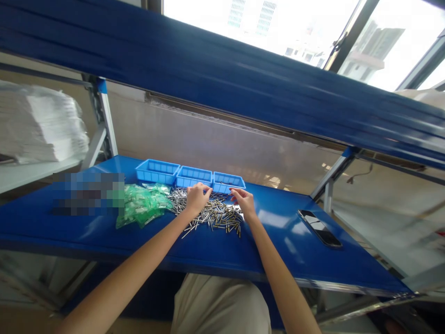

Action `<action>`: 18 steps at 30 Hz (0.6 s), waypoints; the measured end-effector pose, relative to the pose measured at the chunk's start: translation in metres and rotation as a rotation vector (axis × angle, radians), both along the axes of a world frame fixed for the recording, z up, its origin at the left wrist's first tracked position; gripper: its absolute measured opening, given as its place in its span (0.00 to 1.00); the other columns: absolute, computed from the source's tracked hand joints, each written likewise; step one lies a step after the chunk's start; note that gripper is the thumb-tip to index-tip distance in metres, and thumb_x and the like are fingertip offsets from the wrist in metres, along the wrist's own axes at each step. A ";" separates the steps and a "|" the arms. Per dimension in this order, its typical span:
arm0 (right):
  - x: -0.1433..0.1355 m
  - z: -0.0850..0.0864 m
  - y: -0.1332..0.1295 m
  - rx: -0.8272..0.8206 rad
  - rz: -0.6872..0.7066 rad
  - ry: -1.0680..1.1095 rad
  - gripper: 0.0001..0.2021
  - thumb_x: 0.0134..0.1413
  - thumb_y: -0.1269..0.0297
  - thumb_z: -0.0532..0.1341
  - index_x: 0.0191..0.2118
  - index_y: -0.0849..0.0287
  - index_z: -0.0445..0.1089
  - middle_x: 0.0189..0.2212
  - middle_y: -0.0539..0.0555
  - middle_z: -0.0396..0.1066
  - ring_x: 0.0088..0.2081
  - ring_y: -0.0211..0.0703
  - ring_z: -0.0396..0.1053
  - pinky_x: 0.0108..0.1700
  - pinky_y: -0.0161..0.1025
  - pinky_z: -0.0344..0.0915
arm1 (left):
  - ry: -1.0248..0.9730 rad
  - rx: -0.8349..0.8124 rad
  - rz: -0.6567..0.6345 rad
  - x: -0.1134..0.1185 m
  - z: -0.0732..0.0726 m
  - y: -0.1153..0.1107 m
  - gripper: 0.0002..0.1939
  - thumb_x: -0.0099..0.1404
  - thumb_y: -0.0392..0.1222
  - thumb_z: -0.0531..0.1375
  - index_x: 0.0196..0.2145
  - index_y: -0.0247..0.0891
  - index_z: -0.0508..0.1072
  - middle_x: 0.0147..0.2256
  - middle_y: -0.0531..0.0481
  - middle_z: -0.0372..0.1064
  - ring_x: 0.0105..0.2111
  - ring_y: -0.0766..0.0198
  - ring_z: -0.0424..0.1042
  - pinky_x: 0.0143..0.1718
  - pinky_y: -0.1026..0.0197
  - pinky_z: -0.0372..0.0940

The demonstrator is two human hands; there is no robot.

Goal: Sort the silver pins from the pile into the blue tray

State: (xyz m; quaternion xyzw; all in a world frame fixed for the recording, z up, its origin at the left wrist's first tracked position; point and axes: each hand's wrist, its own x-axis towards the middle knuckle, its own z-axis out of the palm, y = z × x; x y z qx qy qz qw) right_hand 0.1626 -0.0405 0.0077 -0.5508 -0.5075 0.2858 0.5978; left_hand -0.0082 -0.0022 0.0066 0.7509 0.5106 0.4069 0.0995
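Observation:
My left hand is over the pile of small metal rods, its thumb and fingertips pressed together on something too small to make out. To its right, my right hand hovers at the pile's right edge, fingers curled and fingertips near a tiny item I cannot identify. Some rods are silver, others have brass-coloured ends. Behind the hands stand three blue plastic bins in a row, the left one, the middle one and the right one. Green plastic bags lie left of the rods.
A black phone lies on the blue table at the right. A blurred-out patch covers something at the table's left. White wrapped stacks sit on a shelf further left. A blue shelf beam crosses above the table.

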 end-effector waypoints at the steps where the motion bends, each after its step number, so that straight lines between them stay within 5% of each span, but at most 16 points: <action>1: 0.000 0.000 0.001 0.016 0.002 0.013 0.17 0.40 0.53 0.61 0.32 0.62 0.74 0.24 0.55 0.73 0.23 0.39 0.68 0.23 0.33 0.63 | -0.005 0.009 0.014 0.000 0.000 0.000 0.13 0.60 0.45 0.52 0.28 0.39 0.75 0.33 0.47 0.70 0.34 0.59 0.68 0.42 0.54 0.55; 6: -0.003 0.002 0.005 0.127 0.084 0.072 0.21 0.43 0.55 0.61 0.45 0.57 0.68 0.40 0.57 0.72 0.43 0.46 0.69 0.44 0.41 0.64 | -0.005 0.034 0.022 0.002 0.002 -0.001 0.13 0.59 0.46 0.53 0.27 0.38 0.74 0.33 0.48 0.70 0.35 0.58 0.68 0.42 0.53 0.55; 9: -0.004 -0.001 0.006 0.110 0.137 0.015 0.23 0.42 0.56 0.62 0.48 0.56 0.66 0.46 0.56 0.69 0.47 0.46 0.66 0.46 0.41 0.63 | 0.006 0.023 0.016 0.002 0.003 -0.002 0.13 0.59 0.45 0.53 0.28 0.38 0.75 0.34 0.47 0.70 0.35 0.58 0.68 0.42 0.53 0.55; 18: 0.001 -0.010 -0.001 0.115 -0.011 -0.508 0.13 0.44 0.54 0.60 0.34 0.55 0.74 0.37 0.54 0.72 0.43 0.46 0.67 0.48 0.44 0.60 | 0.027 0.097 -0.036 -0.001 0.005 -0.004 0.07 0.57 0.41 0.56 0.29 0.40 0.74 0.33 0.49 0.70 0.38 0.58 0.67 0.42 0.54 0.54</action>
